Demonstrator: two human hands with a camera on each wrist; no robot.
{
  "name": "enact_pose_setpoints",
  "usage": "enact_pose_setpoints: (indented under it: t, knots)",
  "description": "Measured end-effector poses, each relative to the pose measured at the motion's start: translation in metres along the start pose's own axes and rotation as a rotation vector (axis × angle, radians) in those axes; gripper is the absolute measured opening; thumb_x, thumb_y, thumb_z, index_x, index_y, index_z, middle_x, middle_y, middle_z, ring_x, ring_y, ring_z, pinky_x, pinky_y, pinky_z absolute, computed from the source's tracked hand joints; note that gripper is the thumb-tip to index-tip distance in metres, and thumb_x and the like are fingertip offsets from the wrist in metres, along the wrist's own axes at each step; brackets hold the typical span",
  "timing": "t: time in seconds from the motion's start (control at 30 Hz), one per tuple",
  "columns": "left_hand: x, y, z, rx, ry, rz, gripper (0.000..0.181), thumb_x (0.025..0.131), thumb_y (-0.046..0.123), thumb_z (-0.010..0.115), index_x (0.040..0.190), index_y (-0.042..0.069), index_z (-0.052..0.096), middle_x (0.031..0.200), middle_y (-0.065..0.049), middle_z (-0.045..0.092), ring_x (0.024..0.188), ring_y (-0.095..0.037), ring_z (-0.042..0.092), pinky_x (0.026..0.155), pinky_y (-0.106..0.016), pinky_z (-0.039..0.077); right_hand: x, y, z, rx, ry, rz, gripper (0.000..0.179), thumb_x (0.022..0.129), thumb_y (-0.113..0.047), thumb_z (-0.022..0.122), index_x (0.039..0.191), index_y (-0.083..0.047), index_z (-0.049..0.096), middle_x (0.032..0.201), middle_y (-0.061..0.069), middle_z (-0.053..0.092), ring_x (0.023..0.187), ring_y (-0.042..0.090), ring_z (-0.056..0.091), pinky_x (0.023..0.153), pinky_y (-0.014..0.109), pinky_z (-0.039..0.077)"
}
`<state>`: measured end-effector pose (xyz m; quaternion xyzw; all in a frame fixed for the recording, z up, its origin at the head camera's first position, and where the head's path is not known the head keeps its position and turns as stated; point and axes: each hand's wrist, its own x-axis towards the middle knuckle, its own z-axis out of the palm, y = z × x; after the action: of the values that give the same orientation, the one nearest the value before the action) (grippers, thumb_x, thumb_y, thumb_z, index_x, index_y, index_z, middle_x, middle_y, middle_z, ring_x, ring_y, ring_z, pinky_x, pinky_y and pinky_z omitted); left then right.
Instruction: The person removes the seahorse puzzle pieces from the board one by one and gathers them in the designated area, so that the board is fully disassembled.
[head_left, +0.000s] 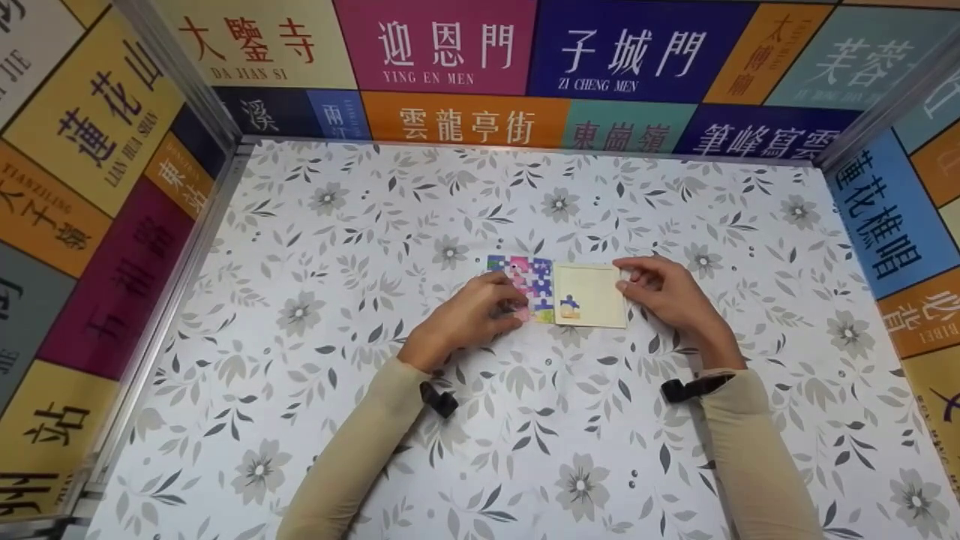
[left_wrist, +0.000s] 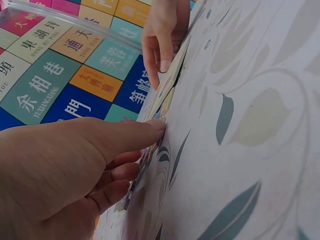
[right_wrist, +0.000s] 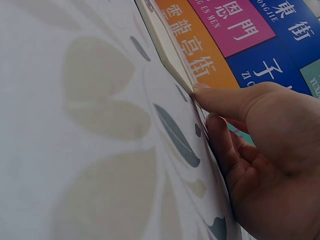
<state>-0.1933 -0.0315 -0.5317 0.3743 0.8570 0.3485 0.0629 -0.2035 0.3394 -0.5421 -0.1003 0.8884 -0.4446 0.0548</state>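
Note:
A small cream puzzle tray (head_left: 600, 292) lies flat on the table, with a blue-and-orange patch of puzzle pieces (head_left: 570, 307) in its lower left corner. Touching or nearly touching its left side is a colourful group of jigsaw pieces (head_left: 541, 286), partly covered by my left hand (head_left: 480, 311). That hand's fingers bend over the pieces and its thumb (left_wrist: 145, 131) reaches down to them; whether a piece sits between them is hidden. At the tray's right edge, my right hand (head_left: 671, 292) grips the border between thumb (right_wrist: 220, 100) and fingers.
The table (head_left: 375, 225) has a white floral cover with grey leaves. Panels with coloured blocks and large characters (head_left: 450, 45) stand along its back and both sides. Each wrist wears a black strapped device (head_left: 441, 401).

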Motion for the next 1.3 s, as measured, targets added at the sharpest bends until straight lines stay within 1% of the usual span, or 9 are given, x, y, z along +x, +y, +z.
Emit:
enact_pose_setpoints:
  t: [0.17,0.4,0.6,0.73,0.87,0.93,1.1,1.2,1.3]
  knots:
    - [0.0,-0.001,0.001,0.003,0.008,0.014,0.022,0.102,0.016,0.077,0.12,0.005,0.08,0.114,-0.012,0.073,0.105,-0.027,0.066,0.094,-0.04,0.057,0.002,0.005,-0.001,0.015,-0.006,-0.006,0.039,0.103,-0.019,0.077,0.14,-0.009,0.073,0.108,0.013,0.065,0.086,0.01,0.058,0.075,0.014,0.048]
    - [0.0,-0.003,0.001,0.007,0.006,0.017,0.021,0.102,0.017,0.076,0.119,0.005,0.081,0.114,-0.012,0.072,0.105,-0.026,0.065,0.096,-0.041,0.057,0.001,0.003,-0.002,0.007,-0.008,-0.019,0.038,0.103,-0.019,0.076,0.14,-0.01,0.073,0.107,0.014,0.066,0.086,0.009,0.059,0.075,0.014,0.049]
    - [0.001,-0.002,0.002,0.007,-0.01,0.005,0.026,0.099,0.023,0.081,0.121,0.008,0.081,0.118,-0.009,0.072,0.11,-0.024,0.064,0.1,-0.039,0.055,0.002,0.003,-0.003,-0.001,-0.01,-0.015,0.038,0.103,-0.02,0.076,0.14,-0.011,0.073,0.108,0.013,0.066,0.087,0.01,0.06,0.075,0.014,0.049]
    - [0.004,0.003,0.006,0.004,-0.001,0.027,0.028,0.098,0.025,0.083,0.121,0.009,0.081,0.117,-0.007,0.071,0.109,-0.021,0.064,0.099,-0.036,0.055,0.002,0.004,-0.003,-0.009,-0.01,-0.009,0.039,0.103,-0.02,0.076,0.14,-0.01,0.073,0.109,0.013,0.066,0.088,0.011,0.059,0.076,0.013,0.048]
    - [0.013,0.009,0.01,0.01,0.009,0.065,0.028,0.098,0.023,0.081,0.122,0.008,0.08,0.116,-0.008,0.072,0.108,-0.022,0.065,0.099,-0.036,0.056,0.002,0.006,-0.003,-0.015,0.004,-0.004,0.039,0.102,-0.016,0.077,0.14,-0.007,0.072,0.109,0.014,0.066,0.087,0.011,0.058,0.075,0.012,0.047]
    - [0.018,0.013,0.013,0.018,0.011,0.072,0.028,0.098,0.022,0.08,0.123,0.009,0.08,0.118,-0.008,0.073,0.112,-0.023,0.066,0.102,-0.036,0.055,0.002,0.007,-0.003,-0.016,0.009,-0.002,0.039,0.102,-0.015,0.076,0.14,-0.006,0.072,0.111,0.014,0.066,0.088,0.012,0.058,0.075,0.012,0.046]
    - [0.033,0.022,0.02,0.033,0.0,0.061,0.03,0.099,0.019,0.078,0.127,0.009,0.078,0.124,-0.007,0.074,0.122,-0.024,0.066,0.111,-0.037,0.052,0.001,0.004,-0.001,-0.037,0.004,-0.013,0.04,0.104,-0.014,0.074,0.142,-0.004,0.07,0.113,0.017,0.065,0.088,0.009,0.058,0.075,0.012,0.046]
    - [0.042,0.026,0.026,0.03,-0.009,0.055,0.031,0.099,0.019,0.077,0.129,0.008,0.077,0.126,-0.007,0.075,0.123,-0.023,0.066,0.112,-0.035,0.051,0.001,0.002,0.0,-0.038,0.007,-0.019,0.039,0.104,-0.013,0.074,0.141,-0.003,0.07,0.111,0.018,0.066,0.087,0.008,0.058,0.075,0.012,0.046]
    - [0.049,0.031,0.032,0.018,-0.009,0.041,0.033,0.1,0.02,0.076,0.131,0.007,0.075,0.126,-0.008,0.074,0.119,-0.022,0.067,0.11,-0.031,0.052,-0.001,-0.003,0.0,-0.012,0.009,-0.013,0.038,0.103,-0.012,0.074,0.14,-0.003,0.071,0.11,0.018,0.066,0.086,0.01,0.058,0.074,0.012,0.046]
